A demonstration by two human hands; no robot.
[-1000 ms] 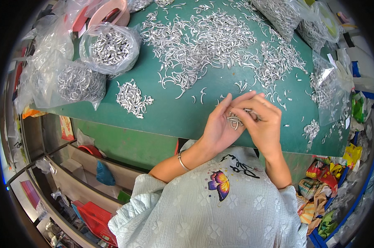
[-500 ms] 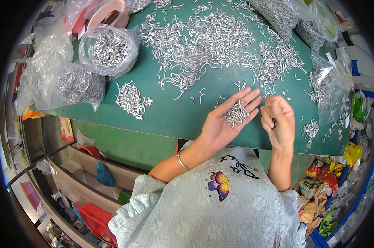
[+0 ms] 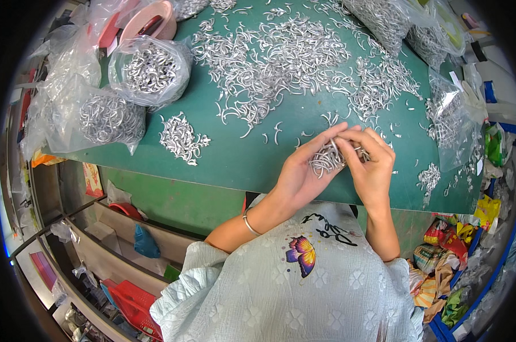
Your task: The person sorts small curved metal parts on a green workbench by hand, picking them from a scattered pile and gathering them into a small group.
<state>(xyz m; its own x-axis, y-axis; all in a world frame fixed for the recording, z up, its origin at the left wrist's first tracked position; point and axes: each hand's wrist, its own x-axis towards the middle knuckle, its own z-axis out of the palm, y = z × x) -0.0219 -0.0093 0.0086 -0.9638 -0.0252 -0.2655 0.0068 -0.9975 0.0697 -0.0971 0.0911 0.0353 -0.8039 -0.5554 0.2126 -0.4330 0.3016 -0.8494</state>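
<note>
My left hand [image 3: 298, 174] is palm up over the near part of the green table, its fingers stretched and slightly cupped. A heap of small curved silver metal pieces [image 3: 325, 159] rests in that palm. My right hand [image 3: 374, 171] is against the left fingers, its thumb and fingers bent together over the heap. Several metal pieces show between the right thumb and fingers; the right fingertips partly hide them. Beyond both hands, a wide spread of the same curved pieces [image 3: 280, 57] covers the table.
Clear plastic bags of metal pieces stand at left [image 3: 112, 114] and far right [image 3: 377, 23]. A small pile [image 3: 182, 138] lies left of my hands, another [image 3: 428, 179] at right. The green table's [image 3: 229, 165] near edge runs before me. Below left is a red basket [image 3: 133, 308].
My right hand has moved left, from beside the left fingers onto the heap in the left palm. The left hand has stayed almost still.
</note>
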